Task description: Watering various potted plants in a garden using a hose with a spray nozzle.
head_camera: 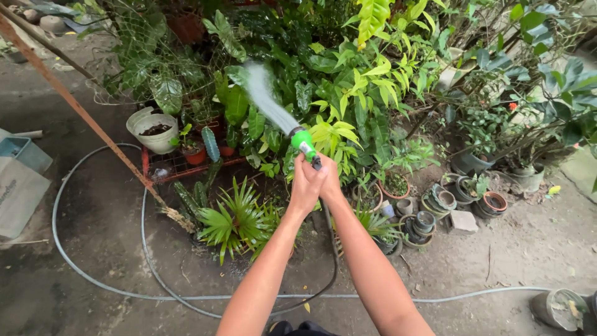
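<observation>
Garden dirt, potted plants — left hand (pixel 306 186), right hand (pixel 328 179) both grasping one green nozzle (pixel 303 142) (spraying).

Arms: we hold both bare forearms stretched forward and upward from the lower edge of the view, converging toward the middle. Left hand (pixel 306 182): closed in a fist, knuckles up, wrist straight. Right hand (pixel 329 177): closed likewise, pressed against the left, fingers wrapped together with it. Elbows lie below, spread apart; wrists touch.
</observation>
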